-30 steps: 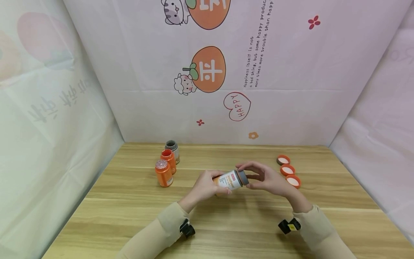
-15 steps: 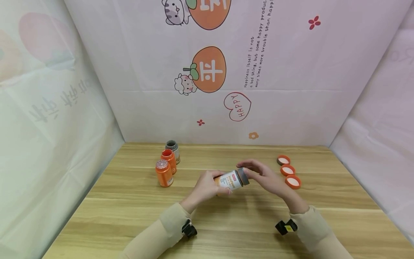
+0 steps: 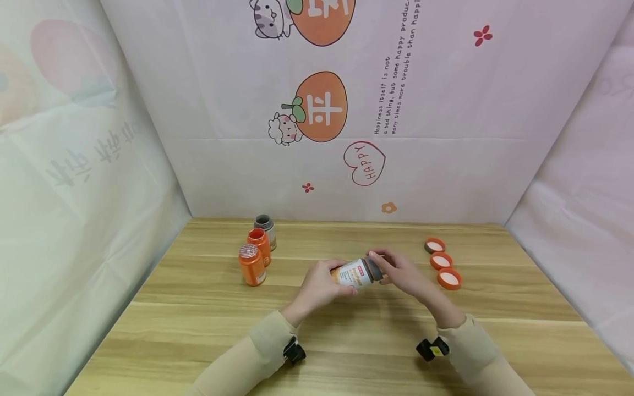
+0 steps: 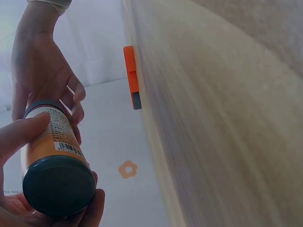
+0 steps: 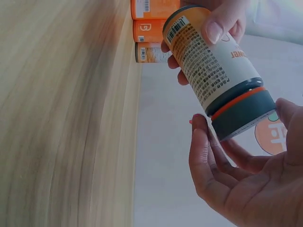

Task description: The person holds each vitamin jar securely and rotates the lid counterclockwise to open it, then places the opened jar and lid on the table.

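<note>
My left hand (image 3: 319,283) grips a supplement bottle (image 3: 354,275) with a white and orange label, holding it tilted above the wooden table. Its grey screw cap (image 5: 244,113) points right, toward my right hand (image 3: 403,275). Thumb and fingers of that hand pinch the cap at its edges, as the right wrist view shows. An orange ring shows between cap and bottle neck. From the left wrist view, the bottle's dark base (image 4: 59,185) faces the camera, with the left thumb across the label.
At the left stand two orange bottles, one in front (image 3: 252,267) and one behind it (image 3: 264,248), then a grey-necked open bottle (image 3: 271,235). Three upturned caps lie in a row at the right: a grey one (image 3: 435,246) and two orange ones (image 3: 441,260). A printed white sheet (image 3: 223,165) backs the table.
My right hand has turned about the cap, its thumb coming from below up onto the cap's upper side. The bottle has shifted slightly right in my left hand.
</note>
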The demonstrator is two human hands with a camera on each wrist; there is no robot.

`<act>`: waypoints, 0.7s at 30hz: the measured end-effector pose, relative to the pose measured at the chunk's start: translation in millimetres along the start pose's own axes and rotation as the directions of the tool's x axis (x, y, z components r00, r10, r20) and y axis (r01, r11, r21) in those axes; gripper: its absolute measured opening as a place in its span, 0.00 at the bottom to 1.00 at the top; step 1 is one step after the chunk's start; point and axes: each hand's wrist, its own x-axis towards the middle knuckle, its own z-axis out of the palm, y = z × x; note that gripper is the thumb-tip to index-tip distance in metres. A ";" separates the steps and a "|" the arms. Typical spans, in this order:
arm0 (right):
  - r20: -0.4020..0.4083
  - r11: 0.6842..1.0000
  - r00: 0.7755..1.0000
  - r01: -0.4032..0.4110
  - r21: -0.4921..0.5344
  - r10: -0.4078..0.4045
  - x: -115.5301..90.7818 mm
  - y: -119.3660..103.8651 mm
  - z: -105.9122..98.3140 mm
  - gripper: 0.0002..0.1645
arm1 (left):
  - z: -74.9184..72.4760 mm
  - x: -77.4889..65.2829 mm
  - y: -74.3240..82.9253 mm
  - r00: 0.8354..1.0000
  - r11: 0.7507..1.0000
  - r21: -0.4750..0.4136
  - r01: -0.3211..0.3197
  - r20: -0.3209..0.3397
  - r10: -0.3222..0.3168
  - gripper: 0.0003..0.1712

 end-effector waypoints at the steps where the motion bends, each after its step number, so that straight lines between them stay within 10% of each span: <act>1: 0.001 1.000 1.000 -0.017 -0.006 0.017 0.2 0.4 0.7 0.34 | 0.3 -0.2 0.4 1.000 1.000 0.008 -0.003 -0.004 0.003 0.31; 21: -0.014 0.999 0.999 0.036 0.003 -0.036 -2.0 3.1 2.0 0.32 | -2.1 -0.8 0.0 1.000 1.000 0.011 0.018 -0.022 -0.018 0.33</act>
